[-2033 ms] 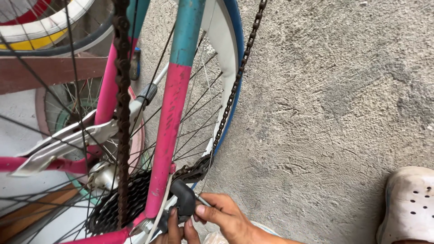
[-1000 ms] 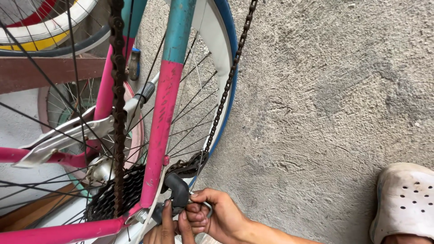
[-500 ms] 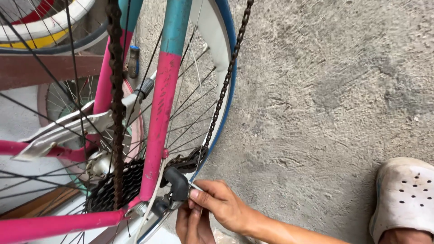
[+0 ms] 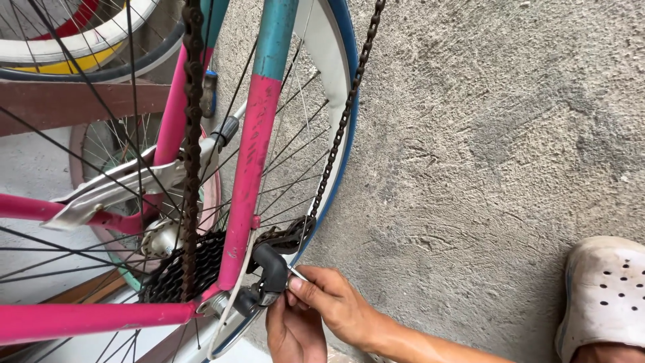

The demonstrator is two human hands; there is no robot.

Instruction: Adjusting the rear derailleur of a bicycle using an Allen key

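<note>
At the black derailleur (image 4: 270, 270) under the pink frame stay (image 4: 250, 175), the right hand (image 4: 332, 304) now pinches a thin cable end (image 4: 296, 273) beside it, having shifted up since a moment ago, while the left hand (image 4: 293, 333), just below the derailleur, reaches up with its grip hidden.

The right half of the frame is bare concrete floor (image 4: 484, 134), open down to a white shoe (image 4: 605, 296) at lower right. On the left, spokes (image 4: 295, 154), two chain (image 4: 342, 128) runs and the pink frame tubes (image 4: 248, 175) crowd the space, leaving only narrow gaps.
</note>
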